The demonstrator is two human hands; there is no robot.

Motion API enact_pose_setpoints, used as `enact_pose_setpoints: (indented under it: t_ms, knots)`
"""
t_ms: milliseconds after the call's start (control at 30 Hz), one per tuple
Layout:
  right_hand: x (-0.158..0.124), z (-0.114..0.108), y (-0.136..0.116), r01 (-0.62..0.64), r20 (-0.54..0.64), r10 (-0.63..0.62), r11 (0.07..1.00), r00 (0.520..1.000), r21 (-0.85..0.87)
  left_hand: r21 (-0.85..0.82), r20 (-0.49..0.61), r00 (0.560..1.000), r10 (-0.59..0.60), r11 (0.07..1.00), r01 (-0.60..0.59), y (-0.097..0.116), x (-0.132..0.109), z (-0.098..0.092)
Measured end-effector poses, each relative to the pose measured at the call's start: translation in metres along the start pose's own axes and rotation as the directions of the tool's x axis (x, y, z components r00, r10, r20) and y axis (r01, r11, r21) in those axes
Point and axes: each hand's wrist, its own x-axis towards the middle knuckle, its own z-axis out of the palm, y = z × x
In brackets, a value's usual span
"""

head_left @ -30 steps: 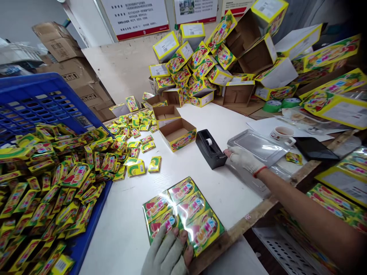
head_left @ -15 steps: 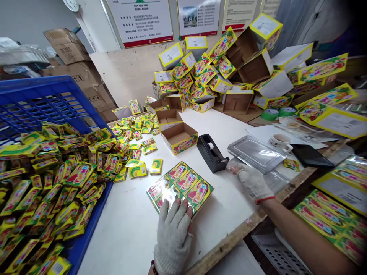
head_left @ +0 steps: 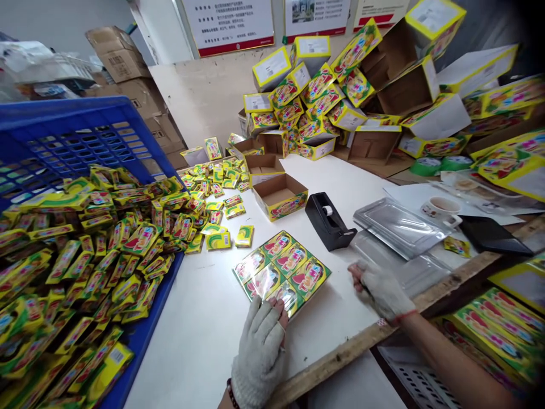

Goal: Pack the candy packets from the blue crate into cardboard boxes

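Note:
A clear-wrapped pack of yellow-green candy boxes [head_left: 281, 271] lies flat on the white table [head_left: 204, 329]. My left hand [head_left: 259, 355], in a grey knit glove, rests fingers flat on the pack's near edge. My gloved right hand [head_left: 380, 289] hovers just right of the pack, blurred by motion, with fingers loosely curled; I cannot make out anything in them. A black tape dispenser [head_left: 330, 226] stands beyond the pack, between it and the clear plastic trays [head_left: 398, 227].
A blue crate [head_left: 63, 142] heaped with small candy packets [head_left: 85, 267] fills the left. Open cartons [head_left: 281, 196] and a pile of yellow boxes [head_left: 340, 96] sit at the back. A cup [head_left: 440, 207], a dark tablet [head_left: 494, 237] and green tape rolls [head_left: 438, 166] lie right.
My right hand has come back from the tape dispenser toward the pack. The pack slid away from the table's front edge and my left hand went with it.

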Motion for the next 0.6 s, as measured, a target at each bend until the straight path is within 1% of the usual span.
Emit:
enact_pose_setpoints:
  t_ms: [67,133,167,233,300,333,400,433,500,533,600]
  knots:
    - [-0.034,0.017,-0.008,0.042,0.112,-0.048,0.997,0.992,0.058,-0.043,-0.017,1.000,-0.003,0.999,0.002,0.002,0.002,-0.001]
    - [-0.062,0.041,-0.016,0.018,0.223,-0.045,0.993,0.974,0.121,-0.096,-0.039,0.998,-0.041,0.995,0.038,0.005,0.004,-0.002]
    - [-0.071,0.054,-0.018,-0.008,0.272,-0.029,0.991,0.962,0.136,-0.127,-0.048,0.996,-0.079,0.989,0.072,0.006,0.005,-0.003]
    - [-0.081,0.078,-0.020,-0.048,0.343,-0.004,0.989,0.939,0.142,-0.194,-0.049,0.984,-0.171,0.968,0.158,0.010,0.006,-0.006]
    - [-0.082,0.095,-0.016,-0.067,0.375,0.013,0.989,0.927,0.133,-0.224,-0.029,0.974,-0.224,0.951,0.212,0.014,0.009,-0.011]
    - [-0.081,0.100,-0.013,-0.072,0.379,0.016,0.989,0.925,0.133,-0.218,0.001,0.973,-0.229,0.950,0.224,0.017,0.011,-0.015]
    - [-0.079,0.104,-0.005,-0.074,0.381,0.017,0.988,0.924,0.135,-0.177,0.106,0.968,-0.226,0.954,0.242,0.021,0.020,-0.023]
    - [-0.079,0.104,-0.001,-0.079,0.377,0.023,0.988,0.926,0.134,-0.149,0.172,0.957,-0.233,0.954,0.259,0.023,0.026,-0.027]
    - [-0.080,0.103,0.004,-0.078,0.365,0.028,0.989,0.931,0.122,-0.091,0.286,0.920,-0.268,0.948,0.305,0.025,0.038,-0.030]
    - [-0.080,0.103,0.005,-0.079,0.361,0.035,0.991,0.932,0.107,-0.061,0.315,0.902,-0.295,0.942,0.329,0.026,0.044,-0.029]
    - [-0.079,0.103,0.006,-0.088,0.363,0.061,0.994,0.930,0.060,-0.011,0.311,0.882,-0.353,0.927,0.375,0.026,0.052,-0.023]
